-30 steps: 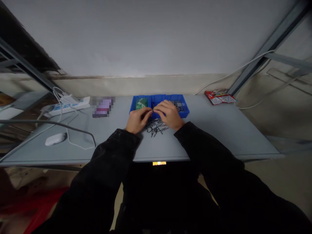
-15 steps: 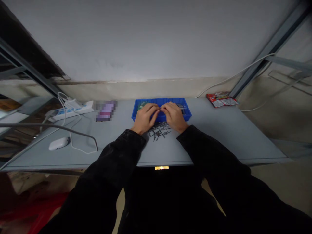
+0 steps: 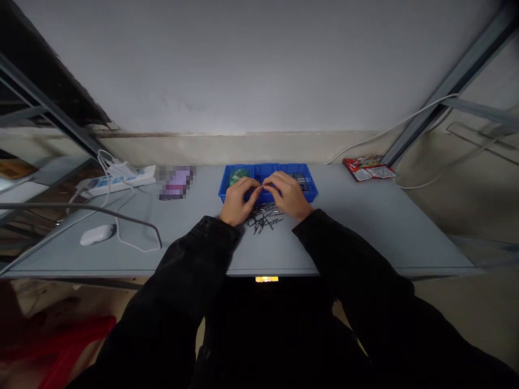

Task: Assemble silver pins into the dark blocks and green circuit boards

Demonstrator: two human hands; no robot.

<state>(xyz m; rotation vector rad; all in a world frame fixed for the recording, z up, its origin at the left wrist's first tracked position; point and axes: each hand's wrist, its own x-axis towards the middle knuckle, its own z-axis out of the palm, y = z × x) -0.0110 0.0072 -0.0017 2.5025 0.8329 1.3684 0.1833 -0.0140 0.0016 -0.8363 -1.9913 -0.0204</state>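
Observation:
My left hand (image 3: 240,201) and my right hand (image 3: 288,194) meet fingertip to fingertip over the front of a blue divided bin (image 3: 265,168). Both are closed in a pinch; whatever lies between the fingertips is too small to make out. Green pieces (image 3: 238,174) fill the bin's left compartment, and grey metal parts (image 3: 300,181) lie in the right one. My fingers partly cover the middle compartment. Just below my hands, a loose pile of thin metal pins or rivets (image 3: 264,220) is spread on the grey table (image 3: 275,256).
Left of the bin lie a purple phone-like object (image 3: 177,182), a white power strip (image 3: 141,178) with cables, and a white earbud case (image 3: 96,235). A red packet (image 3: 368,168) sits at the back right. Metal frame posts rise on both sides.
My fingertips have shifted slightly left and down, still pinched together. The view has moved a little; the pile and bin look the same.

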